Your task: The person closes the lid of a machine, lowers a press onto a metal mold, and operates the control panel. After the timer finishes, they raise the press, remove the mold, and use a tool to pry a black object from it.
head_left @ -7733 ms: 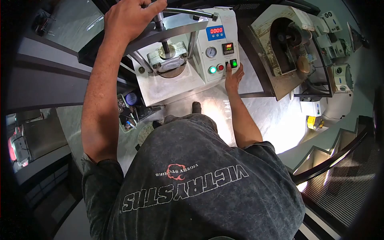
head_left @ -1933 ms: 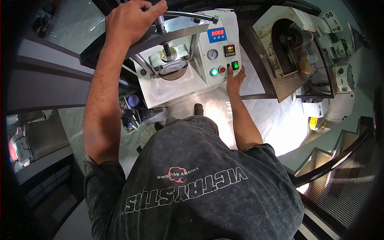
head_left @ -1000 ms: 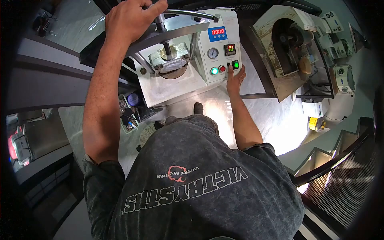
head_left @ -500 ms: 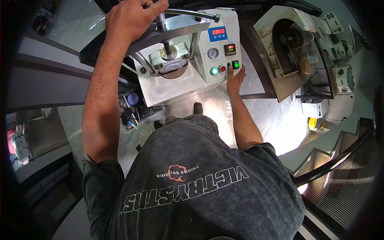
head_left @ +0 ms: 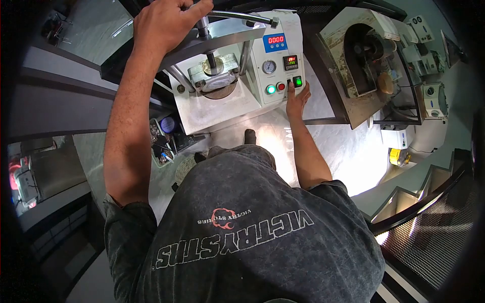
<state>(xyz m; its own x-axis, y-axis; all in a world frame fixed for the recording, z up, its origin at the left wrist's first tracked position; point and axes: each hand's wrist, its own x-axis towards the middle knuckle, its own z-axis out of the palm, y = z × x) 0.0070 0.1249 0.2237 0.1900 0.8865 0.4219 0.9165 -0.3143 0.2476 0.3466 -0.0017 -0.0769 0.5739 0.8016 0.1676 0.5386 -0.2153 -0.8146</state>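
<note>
1. The control box [head_left: 294, 43] is taken as the landmark. To its left, the metal block [head_left: 217, 81] is set on the round plate [head_left: 222, 94], directly below the screw [head_left: 203, 30], probably so that pressure can be received at its middle.
2. The screw is carried by the crossbeam [head_left: 227, 33], left of the box, and the beam is supported by posts, seemingly so that the load is shared.
3. By the left hand [head_left: 164, 25], the inner end of the steel bar [head_left: 240, 16] is grasped near the screw head, upper left of the box. The fingertips are partly hidden; it seems that the bar is steadied there.
4. The right hand [head_left: 297, 101] is narrow, and the box's lower right corner is held by it: the thumb is placed on the front, the fingers at the side. Support for the thumb is perhaps given. Whether the black switch [head_left: 290, 82] is pressed cannot be told.
</note>
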